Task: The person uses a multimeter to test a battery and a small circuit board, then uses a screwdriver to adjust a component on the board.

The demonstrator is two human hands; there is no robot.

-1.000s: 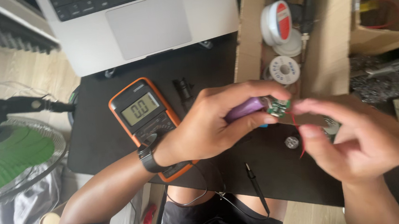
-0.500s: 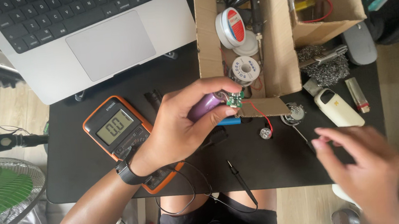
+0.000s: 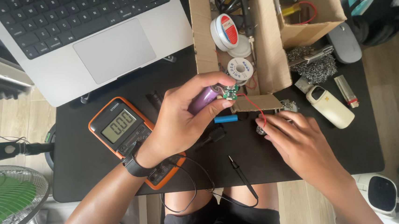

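A purple cylindrical battery cell (image 3: 204, 99) with a small green circuit board (image 3: 229, 92) at its end is pinched between the thumb and fingers of the left hand (image 3: 186, 117), raised over the black table (image 3: 72, 172) just in front of the open cardboard box (image 3: 265, 51). A thin red wire (image 3: 251, 104) is seen running from the board down to the right hand (image 3: 300, 142), whose fingertips are closed around its lower end. A small blue cell (image 3: 226, 119) is laid on the table just below the left hand. An orange multimeter (image 3: 123, 131) is placed beside the left wrist, a black probe (image 3: 241, 174) near the table's front edge. Solder spools (image 3: 232, 49) are kept inside the box, and a laptop (image 3: 82, 36) is set at the back.
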